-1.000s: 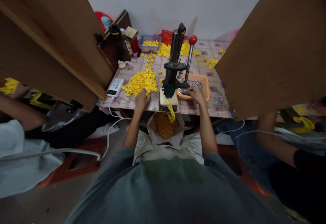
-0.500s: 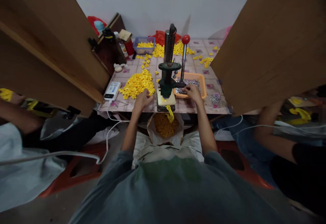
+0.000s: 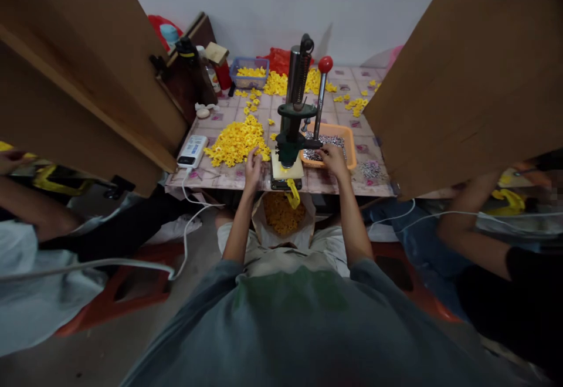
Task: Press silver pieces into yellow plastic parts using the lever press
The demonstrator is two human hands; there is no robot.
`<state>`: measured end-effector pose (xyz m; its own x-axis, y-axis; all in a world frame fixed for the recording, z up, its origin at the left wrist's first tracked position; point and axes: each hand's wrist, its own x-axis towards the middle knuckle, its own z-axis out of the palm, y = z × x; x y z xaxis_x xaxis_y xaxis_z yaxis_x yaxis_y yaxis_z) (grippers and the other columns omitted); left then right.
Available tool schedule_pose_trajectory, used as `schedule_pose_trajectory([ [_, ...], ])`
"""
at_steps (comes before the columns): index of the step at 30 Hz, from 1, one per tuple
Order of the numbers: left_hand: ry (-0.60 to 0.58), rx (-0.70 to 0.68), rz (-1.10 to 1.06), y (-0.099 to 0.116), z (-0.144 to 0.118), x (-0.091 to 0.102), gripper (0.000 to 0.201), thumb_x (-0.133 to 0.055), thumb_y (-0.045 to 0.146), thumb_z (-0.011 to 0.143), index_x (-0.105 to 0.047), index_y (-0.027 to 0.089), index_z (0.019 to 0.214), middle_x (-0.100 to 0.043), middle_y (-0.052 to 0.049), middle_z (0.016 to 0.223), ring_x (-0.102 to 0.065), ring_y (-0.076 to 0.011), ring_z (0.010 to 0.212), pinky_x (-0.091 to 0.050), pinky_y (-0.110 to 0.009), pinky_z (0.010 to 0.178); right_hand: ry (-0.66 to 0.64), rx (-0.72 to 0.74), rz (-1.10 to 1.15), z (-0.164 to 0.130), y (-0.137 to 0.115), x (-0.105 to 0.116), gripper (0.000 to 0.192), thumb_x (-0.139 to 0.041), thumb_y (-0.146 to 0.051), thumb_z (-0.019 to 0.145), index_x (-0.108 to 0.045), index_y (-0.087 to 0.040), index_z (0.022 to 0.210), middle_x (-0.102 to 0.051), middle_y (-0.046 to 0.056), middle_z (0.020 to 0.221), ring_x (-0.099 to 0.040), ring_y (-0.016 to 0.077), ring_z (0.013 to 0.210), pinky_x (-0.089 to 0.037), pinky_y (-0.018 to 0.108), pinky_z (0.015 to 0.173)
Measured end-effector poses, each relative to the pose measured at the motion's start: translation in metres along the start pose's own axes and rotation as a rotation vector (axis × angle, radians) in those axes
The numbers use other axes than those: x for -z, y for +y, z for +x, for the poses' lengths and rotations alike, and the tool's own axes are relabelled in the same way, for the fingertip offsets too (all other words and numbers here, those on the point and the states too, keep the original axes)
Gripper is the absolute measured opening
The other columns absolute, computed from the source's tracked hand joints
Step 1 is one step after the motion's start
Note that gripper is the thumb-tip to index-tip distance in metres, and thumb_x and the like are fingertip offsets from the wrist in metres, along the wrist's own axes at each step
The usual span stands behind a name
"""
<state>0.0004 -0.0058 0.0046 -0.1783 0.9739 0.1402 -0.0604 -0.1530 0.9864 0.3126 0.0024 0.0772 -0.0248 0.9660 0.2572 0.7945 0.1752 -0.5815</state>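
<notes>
Two wooden boards [image 3: 475, 64] beside hand press [image 3: 295, 123]

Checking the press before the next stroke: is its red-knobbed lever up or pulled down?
Up. The lever stands nearly upright, its red knob high above the orange tray; neither hand touches it.

Silver bits in the orange tray [image 3: 347, 135] — too small to tell.

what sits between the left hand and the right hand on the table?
In the head view, the hand press stands between the left hand and right hand, on its pale base plate, with a yellow part hanging off the table edge.
</notes>
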Motion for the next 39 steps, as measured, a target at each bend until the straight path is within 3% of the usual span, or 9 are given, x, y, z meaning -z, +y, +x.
schedule_pose_trajectory([
  [3, -0.072, -0.036, 0.028, -0.003, 0.0, -0.003, 0.073, -0.063, 0.084, 0.091, -0.066, 0.02, 0.126, -0.067, -0.005, 0.096, -0.051, -0.0094, 0.061, -0.042, -0.024, 0.054, 0.055, 0.07, 0.048, -0.007, -0.007, -0.003, 0.029, -0.062, -0.038, 0.104, -0.08, -0.019, 0.093, -0.079, 0.013, 0.101, -0.068, 0.0272, 0.095, -0.051, 0.038, 0.091],
  [7, -0.17, -0.07, 0.07, -0.004, -0.003, -0.009, 0.062, -0.077, 0.074, 0.086, -0.067, 0.019, 0.115, -0.07, -0.011, 0.117, -0.06, -0.0117, 0.075, -0.048, -0.023, 0.062, 0.113, 0.21, 0.101, -0.033, -0.029, -0.02, 0.031, -0.06, -0.043, 0.107, -0.082, -0.022, 0.101, -0.08, 0.012, 0.108, -0.066, 0.0294, 0.108, -0.049, 0.044, 0.103],
  [11, -0.25, -0.085, 0.098, -0.001, -0.008, -0.006, 0.066, -0.083, 0.068, 0.083, -0.067, 0.02, 0.125, -0.069, -0.011, 0.119, -0.057, -0.0107, 0.074, -0.048, -0.023, 0.065, 0.103, 0.264, 0.018, -0.062, -0.052, -0.048, 0.032, -0.057, -0.042, 0.11, -0.083, -0.024, 0.107, -0.081, 0.011, 0.109, -0.061, 0.0326, 0.119, -0.042, 0.05, 0.11],
  [16, -0.35, -0.125, 0.116, 0.002, -0.01, 0.001, 0.065, -0.08, 0.066, 0.088, -0.073, 0.017, 0.131, -0.07, -0.006, 0.099, -0.055, -0.0128, 0.071, -0.048, -0.025, 0.066, 0.158, 0.28, -0.001, -0.077, -0.061, -0.068, 0.032, -0.055, -0.041, 0.112, -0.083, -0.026, 0.112, -0.081, 0.009, 0.106, -0.062, 0.0318, 0.117, -0.042, 0.051, 0.109],
  [23, -0.49, -0.135, 0.158, 0.008, -0.01, 0.009, 0.058, -0.087, 0.064, 0.082, -0.08, 0.016, 0.115, -0.072, -0.005, 0.096, -0.056, -0.013, 0.073, -0.049, -0.026, 0.071, 0.044, 0.392, 0.043, -0.087, -0.058, -0.058, 0.033, -0.056, -0.044, 0.112, -0.084, -0.026, 0.114, -0.082, 0.009, 0.109, -0.063, 0.0295, 0.105, -0.047, 0.047, 0.098],
  [29, -0.576, -0.191, 0.206, 0.016, -0.01, 0.013, 0.058, -0.089, 0.063, 0.08, -0.08, 0.018, 0.115, -0.072, -0.01, 0.115, -0.056, -0.0137, 0.076, -0.05, -0.028, 0.074, -0.017, 0.445, -0.082, -0.077, -0.064, -0.053, 0.042, -0.047, -0.043, 0.115, -0.085, -0.026, 0.123, -0.077, 0.012, 0.101, -0.062, 0.0293, 0.1, -0.045, 0.046, 0.091],
  [35, -0.589, -0.227, 0.202, 0.015, -0.01, 0.012, 0.06, -0.087, 0.066, 0.081, -0.079, 0.017, 0.115, -0.067, -0.005, 0.099, -0.052, -0.013, 0.072, -0.045, -0.027, 0.07, -0.098, 0.565, -0.202, -0.081, -0.069, -0.049, 0.043, -0.047, -0.04, 0.114, -0.079, -0.026, 0.14, -0.075, 0.012, 0.102, -0.061, 0.0282, 0.101, -0.045, 0.045, 0.092],
  [37, -0.577, -0.232, 0.189, 0.013, -0.01, 0.011, 0.061, -0.087, 0.067, 0.081, -0.078, 0.017, 0.116, -0.065, -0.004, 0.094, -0.051, -0.0125, 0.071, -0.044, -0.026, 0.068, -0.007, 0.575, -0.135, -0.083, -0.075, -0.041, 0.041, -0.049, -0.042, 0.113, -0.081, -0.026, 0.133, -0.073, 0.011, 0.098, -0.062, 0.0277, 0.099, -0.046, 0.045, 0.094],
  [39, -0.558, -0.239, 0.167, 0.012, -0.01, 0.009, 0.062, -0.086, 0.067, 0.082, -0.077, 0.016, 0.117, -0.066, -0.004, 0.095, -0.05, -0.0114, 0.07, -0.042, -0.025, 0.066, 0.272, 0.486, 0.018, -0.07, -0.085, -0.029, 0.045, -0.044, -0.047, 0.114, -0.08, -0.024, 0.126, -0.072, 0.011, 0.102, -0.063, 0.0283, 0.104, -0.047, 0.048, 0.101],
])
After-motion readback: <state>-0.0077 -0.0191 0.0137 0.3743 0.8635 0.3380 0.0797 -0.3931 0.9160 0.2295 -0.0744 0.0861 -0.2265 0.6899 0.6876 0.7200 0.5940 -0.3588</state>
